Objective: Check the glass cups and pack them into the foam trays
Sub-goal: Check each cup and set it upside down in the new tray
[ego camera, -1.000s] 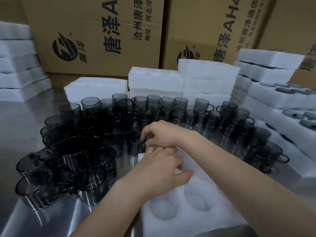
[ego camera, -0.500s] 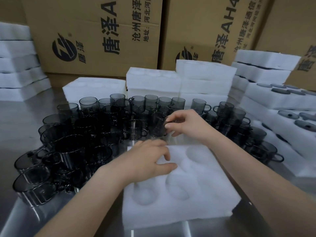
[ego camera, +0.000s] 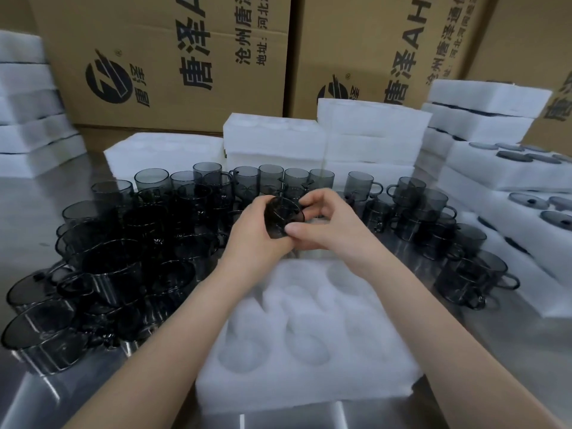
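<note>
One smoky grey glass cup (ego camera: 283, 218), held clear of the steel table (ego camera: 28, 193) and tipped on its side above the far edge of the foam tray (ego camera: 278, 394), round end turned toward the camera: mouth or base, hard to tell through the blur. Cradled by the left hand (ego camera: 253, 239) from the side and behind, fingers curled round the wall. Pinched by the right hand (ego camera: 328, 224) from the other side, thumb pressed on the near lower edge, fingers hooked over the top. Held so, most likely, for inspection: tilted toward the eye to catch light through the wall and show chips or cracks, with two hands for turning without a slip. Not yet in any pocket.

Directly beneath the forearms, the tray: white, soft, faintly fuzzy foam, a thick slab with round pockets pressed in, all visible ones unfilled. Parked close to the body, probably to keep the drop from check to pocket short.

Dozens of matching cups (ego camera: 130, 243) crowded on the brushed steel table to the left and behind: thin-walled, straight-sided, translucent dark, each with a small loop handle, some stacked or leaning on neighbours. Slippery and brittle by the look; prone to clinking.

Right side: foam trays (ego camera: 495, 181) with dark round shapes set in pockets. Rear: more white foam blocks (ego camera: 368, 131) in stacks, then printed brown cardboard boxes (ego camera: 173, 57).
</note>
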The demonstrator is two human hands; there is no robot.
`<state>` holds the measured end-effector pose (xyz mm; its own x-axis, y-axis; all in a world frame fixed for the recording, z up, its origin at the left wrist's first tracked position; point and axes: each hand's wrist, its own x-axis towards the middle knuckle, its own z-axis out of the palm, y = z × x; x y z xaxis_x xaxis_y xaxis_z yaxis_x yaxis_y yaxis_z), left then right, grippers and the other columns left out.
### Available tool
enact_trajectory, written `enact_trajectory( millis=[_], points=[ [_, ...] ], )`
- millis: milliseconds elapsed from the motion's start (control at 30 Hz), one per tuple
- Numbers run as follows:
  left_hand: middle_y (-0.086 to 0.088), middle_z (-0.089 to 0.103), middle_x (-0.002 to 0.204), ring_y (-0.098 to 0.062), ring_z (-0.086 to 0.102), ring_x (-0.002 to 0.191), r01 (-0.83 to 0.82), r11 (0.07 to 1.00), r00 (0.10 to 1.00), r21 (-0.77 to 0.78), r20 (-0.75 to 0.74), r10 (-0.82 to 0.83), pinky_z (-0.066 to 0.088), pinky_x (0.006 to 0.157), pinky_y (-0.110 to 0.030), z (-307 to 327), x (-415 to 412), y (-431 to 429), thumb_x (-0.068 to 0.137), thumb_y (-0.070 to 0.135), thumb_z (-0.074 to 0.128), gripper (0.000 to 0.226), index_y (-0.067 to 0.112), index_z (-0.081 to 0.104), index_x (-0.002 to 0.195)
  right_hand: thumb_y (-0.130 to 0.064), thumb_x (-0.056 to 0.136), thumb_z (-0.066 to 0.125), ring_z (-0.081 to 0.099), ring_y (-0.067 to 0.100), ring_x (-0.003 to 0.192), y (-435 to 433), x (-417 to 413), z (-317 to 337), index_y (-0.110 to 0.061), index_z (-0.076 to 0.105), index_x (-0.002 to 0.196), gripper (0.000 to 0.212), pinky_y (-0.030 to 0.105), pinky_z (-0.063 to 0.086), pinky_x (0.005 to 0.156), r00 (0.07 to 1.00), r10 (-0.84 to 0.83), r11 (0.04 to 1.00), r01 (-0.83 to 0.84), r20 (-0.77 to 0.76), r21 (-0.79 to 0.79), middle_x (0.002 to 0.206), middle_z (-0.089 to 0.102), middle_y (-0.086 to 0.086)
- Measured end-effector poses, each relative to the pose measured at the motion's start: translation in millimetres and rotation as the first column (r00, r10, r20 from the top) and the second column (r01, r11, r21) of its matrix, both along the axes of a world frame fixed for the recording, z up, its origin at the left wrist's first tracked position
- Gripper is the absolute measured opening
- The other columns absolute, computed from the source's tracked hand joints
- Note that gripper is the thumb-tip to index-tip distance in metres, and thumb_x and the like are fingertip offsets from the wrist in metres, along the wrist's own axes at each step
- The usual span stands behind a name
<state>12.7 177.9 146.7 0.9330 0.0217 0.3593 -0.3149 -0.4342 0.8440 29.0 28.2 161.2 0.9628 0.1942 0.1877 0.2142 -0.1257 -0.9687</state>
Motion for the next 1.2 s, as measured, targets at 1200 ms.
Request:
enact_trajectory(
  millis=[1200],
  points=[
    [0.006,0.069,0.120,-0.009,0.064,0.112,0.349,0.916,0.937,-0.197,0.094,-0.337,0.050,0.096,-0.024,-9.7,-0.2,10.8,0.061,-0.016,0.079,0.078,0.026,0.061,0.125,-0.031,0.091,0.064,0.069,0.023,0.066,-6.2,-6.8,-5.1,-0.021,0.058,0.082,0.015,0.035,0.057,0.059,0.999,0.035,0.990,-0.030,-0.035,0.139,0.082,0.069,0.000]
  ],
)
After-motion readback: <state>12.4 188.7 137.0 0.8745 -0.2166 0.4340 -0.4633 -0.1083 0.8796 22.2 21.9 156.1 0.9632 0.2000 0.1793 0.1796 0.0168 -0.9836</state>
